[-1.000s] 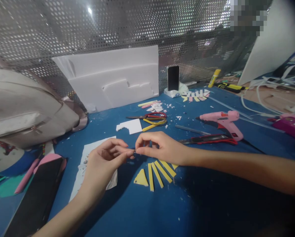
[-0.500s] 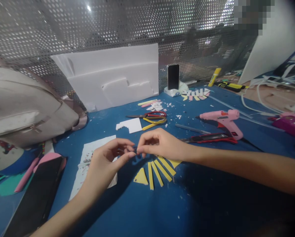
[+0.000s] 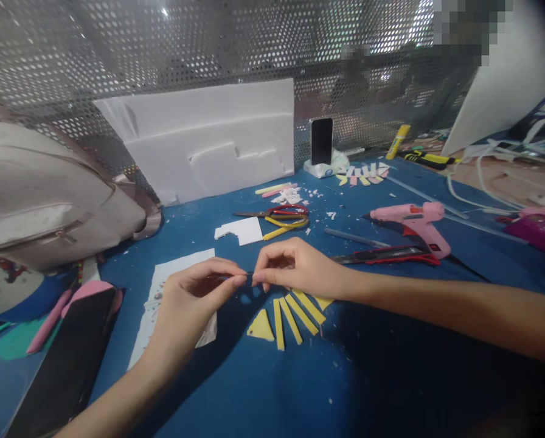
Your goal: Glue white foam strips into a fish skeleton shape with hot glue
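My left hand (image 3: 199,292) and my right hand (image 3: 295,267) meet above the middle of the blue table. A small thin dark piece (image 3: 249,275) runs between their fingertips, pinched by both; its kind is too small to make out. Just below lie several yellow strips (image 3: 291,319) fanned out, with a yellow triangle (image 3: 261,326) at their left end; the right hand partly hides the fan's far end. Under my left wrist is a white sheet (image 3: 151,304) with small specks on it.
Beyond the hands lie scissors (image 3: 286,213), a white cut piece (image 3: 245,231) and scraps. To the right are a pink glue gun (image 3: 409,219) and a red-black cutter (image 3: 391,255). A phone (image 3: 322,141) stands behind. At left are a bag (image 3: 48,188) and a dark case (image 3: 67,365).
My left fingers have closed into a pinch on the dark piece, moving slightly left. The right hand has barely moved.
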A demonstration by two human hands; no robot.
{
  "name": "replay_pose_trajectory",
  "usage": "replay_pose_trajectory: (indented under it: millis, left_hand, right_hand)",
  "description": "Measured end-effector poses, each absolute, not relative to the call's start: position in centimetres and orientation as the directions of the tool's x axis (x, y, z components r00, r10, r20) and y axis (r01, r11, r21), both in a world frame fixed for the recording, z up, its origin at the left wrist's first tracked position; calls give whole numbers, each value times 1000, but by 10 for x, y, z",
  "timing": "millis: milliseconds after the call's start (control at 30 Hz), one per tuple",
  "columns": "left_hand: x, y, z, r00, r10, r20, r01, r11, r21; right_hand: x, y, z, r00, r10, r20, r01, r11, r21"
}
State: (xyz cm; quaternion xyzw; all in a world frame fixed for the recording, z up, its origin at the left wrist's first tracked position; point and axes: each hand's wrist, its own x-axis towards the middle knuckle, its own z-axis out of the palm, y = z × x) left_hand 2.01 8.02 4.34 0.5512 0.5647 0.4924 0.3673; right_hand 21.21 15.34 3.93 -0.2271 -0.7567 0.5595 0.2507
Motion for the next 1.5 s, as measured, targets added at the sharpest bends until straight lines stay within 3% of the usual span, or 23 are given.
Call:
replay_pose_trajectory:
  millis: [867, 1500]
  left_hand:
    - [21, 82, 47, -130, 991, 18, 95, -5, 995]
    - [16, 84, 45, -141, 990, 18, 7, -17, 1000]
  right_hand:
    - [212, 152, 38, -783, 618, 69, 93, 227, -970]
    - [212, 154, 38, -794, 594, 129, 27, 247, -969]
